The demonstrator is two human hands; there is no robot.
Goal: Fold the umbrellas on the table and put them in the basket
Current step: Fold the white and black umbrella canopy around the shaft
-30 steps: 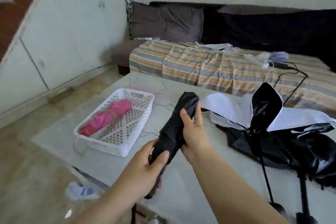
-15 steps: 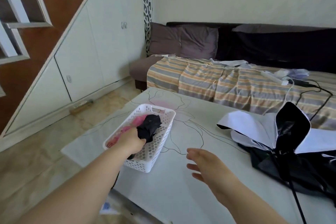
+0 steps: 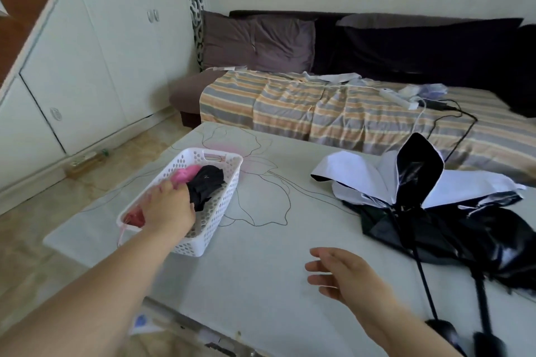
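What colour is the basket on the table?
White, with perforated sides: the basket shows clearly in the head view, the only view here.

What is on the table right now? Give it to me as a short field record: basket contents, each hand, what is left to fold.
basket: white perforated basket near the table's left edge
in basket: pink umbrella and black folded umbrella, side by side
left hand: left hand inside the basket, on the black folded umbrella; grip hidden from this view
right hand: right hand above the table, fingers relaxed, holding nothing
left to fold: black and white unfolded umbrellas on the table's right side
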